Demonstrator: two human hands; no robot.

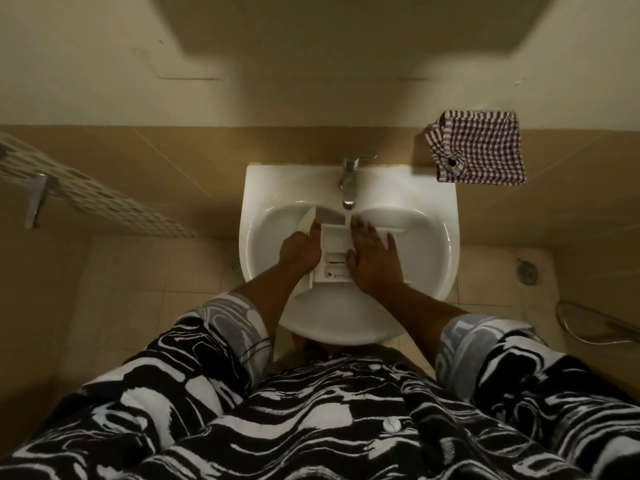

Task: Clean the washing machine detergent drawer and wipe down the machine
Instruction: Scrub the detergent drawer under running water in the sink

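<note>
1. No text, brand, number or sign clear enough to read.
2. Only small dark printed marks (333, 262), standing on the white detergent drawer (334, 233), on its flat panel at the end toward the near rim of the sink (346, 334).
3. Upper row of the marks: one short dark line, perhaps a word; too blurred and too small to tell the letters apart.
4. Lower row, just below the upper one and nearer to the near rim: a little dark shape like a symbol, with a faint line beside it; not possible to tell the meaning.
</note>
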